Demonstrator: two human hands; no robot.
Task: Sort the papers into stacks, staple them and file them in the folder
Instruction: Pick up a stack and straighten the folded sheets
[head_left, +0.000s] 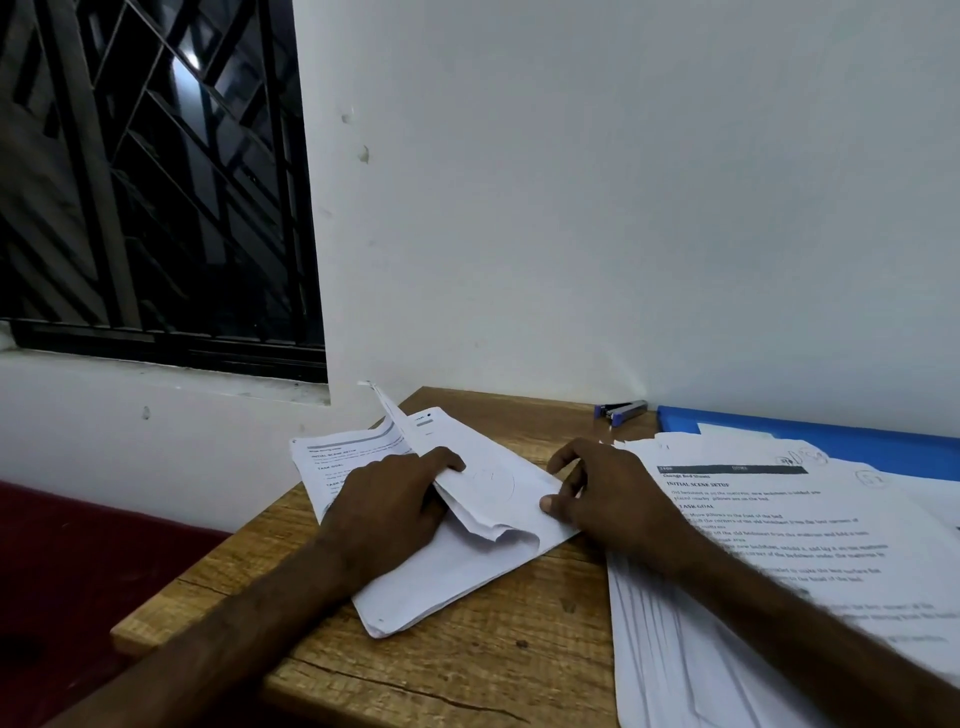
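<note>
Papers (457, 566) on worktop (467, 670) have lifted sheets (488, 493) gripped by left hand (389, 509), edge pinched by right hand (608, 493); large pile (779, 540) alongside looks unsorted, stapler (621, 412) and blue folder (841, 439) by wall idle, so stapling and filing remain.

wooden table (467, 670): brown top with visible grain and a long crack near the front edge, set against a white wall. lying on it:
- small stack of papers (447, 571), left of centre, askew, far corner overhanging the table's left edge, upper sheets lifted and creased.
- large stack of papers (753, 519), right side, loosely fanned, printed side up.
- blue folder (883, 441), rear right, partly under the large stack.
- stapler (621, 411), rear, by the wall, just left of the folder.
</note>
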